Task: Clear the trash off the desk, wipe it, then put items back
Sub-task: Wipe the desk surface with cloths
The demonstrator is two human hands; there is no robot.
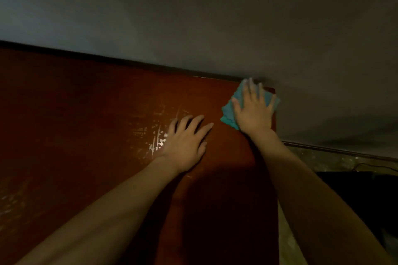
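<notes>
Wiping step, judged from the bare surface and the cloth in use. Nearest the camera, both forearms reach out over the reddish-brown counter [75, 114], which shows no trash or other items in this view. The left hand [185, 144] lies flat on the surface near the middle, fingers spread wide, holding nothing; it appears to serve as a brace. Just beside its far-left edge, pale scratches or residue [155, 140] catch the light; whether they are dirt or wear cannot be determined. Farther out, the right hand [254, 107] is spread wide and pressed flat on the teal cloth [228, 114], which sits at the far right corner of the counter, touching the wall [193, 17]. For good results, keep the palm flat so pressure spreads across the whole cloth, draw strokes from the wall edge toward the body in overlapping passes, and keep the cloth from slipping over the right edge. Move the bracing hand before wiping the area beneath it, and go over the pale marks more than once.
</notes>
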